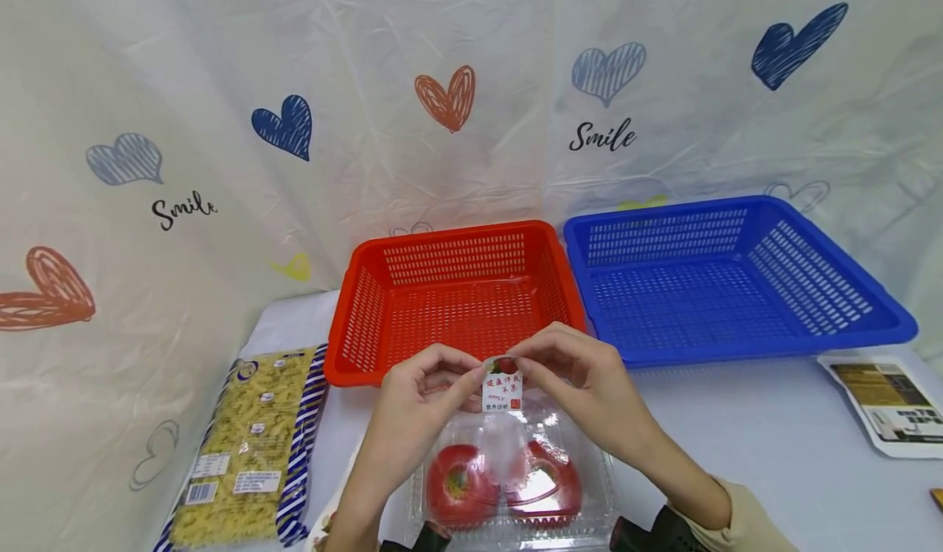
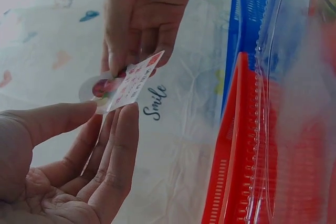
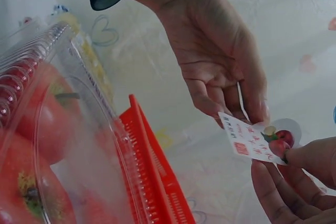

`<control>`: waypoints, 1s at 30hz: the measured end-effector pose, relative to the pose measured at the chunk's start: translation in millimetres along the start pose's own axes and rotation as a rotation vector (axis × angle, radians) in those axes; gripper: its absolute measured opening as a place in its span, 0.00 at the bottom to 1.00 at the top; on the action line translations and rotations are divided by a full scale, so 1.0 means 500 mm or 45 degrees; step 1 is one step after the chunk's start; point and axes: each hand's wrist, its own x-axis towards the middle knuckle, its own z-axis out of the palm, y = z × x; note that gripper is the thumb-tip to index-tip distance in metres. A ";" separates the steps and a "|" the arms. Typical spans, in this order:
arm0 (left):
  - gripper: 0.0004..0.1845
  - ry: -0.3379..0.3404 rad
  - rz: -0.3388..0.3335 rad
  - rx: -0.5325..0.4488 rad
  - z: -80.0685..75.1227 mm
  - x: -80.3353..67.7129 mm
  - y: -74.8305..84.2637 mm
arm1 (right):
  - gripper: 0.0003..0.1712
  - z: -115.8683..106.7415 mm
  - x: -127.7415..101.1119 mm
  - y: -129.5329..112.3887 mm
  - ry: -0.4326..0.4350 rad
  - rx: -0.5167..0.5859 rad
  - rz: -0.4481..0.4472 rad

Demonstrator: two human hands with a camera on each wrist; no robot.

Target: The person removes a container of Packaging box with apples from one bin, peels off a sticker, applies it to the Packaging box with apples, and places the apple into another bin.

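Your left hand has its grip on the left edge of a small fruit label, thumb and fingertips pinching it; your right hand pinches the same label from the other side. In the left wrist view the label stands tilted between your fingers and the other hand. The label is held up just above the far edge of the clear clamshell box, in front of the red basket's near rim.

At the far left of the table lies a bag of pasta with blue-striped edges, flat and lengthwise. Next comes the clamshell box, close to you, with two red tomatoes inside: one tomato on the left, a second tomato on the right, side by side under the clear lid. Behind it sits the red basket, slotted walls, nothing visible in it. Touching its right side stands the blue basket, larger, likewise showing only its bare floor. At the far right a printed leaflet lies flat on the table, just beside the blue basket's near corner.
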 end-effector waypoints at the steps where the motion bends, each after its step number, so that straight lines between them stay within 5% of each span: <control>1: 0.07 0.000 0.000 0.009 0.000 0.000 -0.001 | 0.14 -0.002 -0.002 0.002 -0.012 0.013 0.028; 17: 0.09 -0.077 -0.080 0.116 -0.002 0.001 -0.054 | 0.08 0.002 -0.027 0.032 -0.160 -0.006 0.311; 30: 0.07 -0.195 -0.151 0.032 -0.007 -0.003 -0.085 | 0.10 0.006 -0.041 0.047 -0.210 -0.138 0.275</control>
